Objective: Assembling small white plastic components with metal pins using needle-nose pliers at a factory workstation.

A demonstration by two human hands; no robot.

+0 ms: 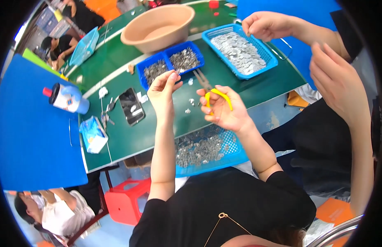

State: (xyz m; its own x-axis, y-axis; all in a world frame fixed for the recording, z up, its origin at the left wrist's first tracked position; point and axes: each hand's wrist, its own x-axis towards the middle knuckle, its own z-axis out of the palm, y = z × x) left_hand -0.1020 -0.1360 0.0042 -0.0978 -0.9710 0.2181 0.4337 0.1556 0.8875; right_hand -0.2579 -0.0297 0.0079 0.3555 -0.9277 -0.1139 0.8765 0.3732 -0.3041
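Note:
My right hand (pixel 228 109) is wrapped round a pair of long-nose pliers (pixel 209 88) with yellow handles, their jaws parted and pointing to the far left. To the left of the jaws, my left hand (pixel 163 90) pinches finger and thumb together at the near edge of a blue two-part tray (pixel 203 61). What it holds is too small to make out. Small metal parts (pixel 185 60) fill both compartments of the tray. Below my forearms, a light-blue basket (pixel 236 154) holds many small silvery, clear-looking pieces (pixel 199 150). A few similar pieces (pixel 187 110) lie on the green table.
A co-worker's hand (pixel 267 25) hovers over a blue basket (pixel 211 45) of flat whitish pieces; their other hand (pixel 339 88) is nearer. Behind the tray stands a tan basin (pixel 135 36). Leftward are a phone (pixel 131 106), keys (pixel 105 118), tissue pack (pixel 93 136) and tumbler (pixel 69 99).

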